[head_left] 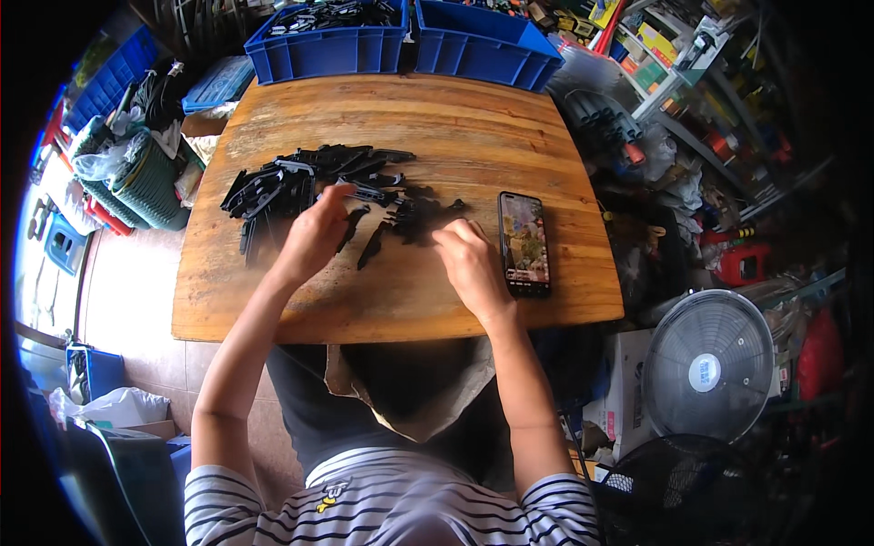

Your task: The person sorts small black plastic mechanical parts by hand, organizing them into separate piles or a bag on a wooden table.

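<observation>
A loose pile of long, thin black plastic parts (pixel 282 182) lies on the wooden table (pixel 446 118), left of the middle. My left hand (pixel 319 232) is at the pile's right front edge, its fingers bent and closed; whether they grip a part is hidden. A narrow black piece (pixel 351 227) shows right beside those fingers, and another dark strip (pixel 370 247) lies nearer me. Right of the pile is a cluster of small black parts (pixel 414 215). My right hand (pixel 469 262) is at this cluster's right side, fingers curled into a pinch. What sits between its fingertips is too small to make out.
A phone (pixel 525 241) with its screen lit lies right of my right hand. Two blue crates (pixel 328 55) stand along the far edge, the left one filled with black parts. An open cardboard box or bag (pixel 428 423) is at my lap, and a fan (pixel 706 369) stands at right.
</observation>
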`<control>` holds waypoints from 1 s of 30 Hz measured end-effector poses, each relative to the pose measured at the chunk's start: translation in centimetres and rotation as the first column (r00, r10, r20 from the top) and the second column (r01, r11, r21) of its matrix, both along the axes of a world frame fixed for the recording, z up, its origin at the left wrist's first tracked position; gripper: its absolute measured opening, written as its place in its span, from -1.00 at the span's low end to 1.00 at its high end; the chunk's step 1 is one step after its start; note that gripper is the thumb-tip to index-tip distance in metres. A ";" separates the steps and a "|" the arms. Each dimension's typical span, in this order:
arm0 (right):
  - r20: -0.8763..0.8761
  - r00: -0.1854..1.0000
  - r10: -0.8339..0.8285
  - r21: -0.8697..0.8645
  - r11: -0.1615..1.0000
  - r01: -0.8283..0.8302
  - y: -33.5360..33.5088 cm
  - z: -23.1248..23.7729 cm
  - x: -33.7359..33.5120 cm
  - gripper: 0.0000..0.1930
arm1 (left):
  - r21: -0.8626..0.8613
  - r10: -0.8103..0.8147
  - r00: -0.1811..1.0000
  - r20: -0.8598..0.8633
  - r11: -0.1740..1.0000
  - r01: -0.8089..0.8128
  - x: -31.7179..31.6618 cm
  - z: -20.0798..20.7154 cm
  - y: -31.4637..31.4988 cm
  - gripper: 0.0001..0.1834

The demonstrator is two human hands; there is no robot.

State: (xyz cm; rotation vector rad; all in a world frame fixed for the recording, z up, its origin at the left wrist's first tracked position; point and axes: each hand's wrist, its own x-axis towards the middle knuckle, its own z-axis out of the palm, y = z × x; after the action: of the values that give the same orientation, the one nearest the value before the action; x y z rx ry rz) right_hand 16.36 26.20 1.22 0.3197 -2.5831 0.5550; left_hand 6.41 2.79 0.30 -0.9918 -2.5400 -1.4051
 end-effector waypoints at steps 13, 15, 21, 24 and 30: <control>-0.064 0.902 0.427 -0.948 0.257 -0.188 -4.3 2.4 8.0 -0.85 | 0.774 -0.642 0.500 0.581 0.626 -0.095 7.1 1.6 2.0 -0.72; -0.170 0.935 0.311 -0.839 0.452 -0.302 -3.6 2.0 7.8 -0.86 | 0.691 -0.574 0.544 0.612 0.723 -0.015 9.2 2.4 3.7 -0.69; -0.116 0.961 0.253 -0.892 0.400 -0.213 -2.1 2.3 8.6 -0.85 | 0.386 -0.463 0.524 0.715 0.886 0.256 9.9 3.4 4.4 -0.75; -0.110 0.976 0.190 -0.893 0.413 -0.181 -2.0 1.6 8.9 -0.85 | 0.259 -0.401 0.734 0.548 0.916 0.308 10.2 2.5 4.9 -0.83; -0.084 0.986 0.142 -0.933 0.336 -0.127 -2.1 0.6 8.9 -0.85 | 0.143 -0.338 0.901 0.273 0.940 0.310 11.2 3.3 5.0 -0.80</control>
State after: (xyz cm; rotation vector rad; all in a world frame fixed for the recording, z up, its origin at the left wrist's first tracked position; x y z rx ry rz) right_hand 25.27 24.07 1.87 0.0986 -1.7719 1.9817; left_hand 17.62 7.74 3.56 -1.3300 -2.5558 -1.8747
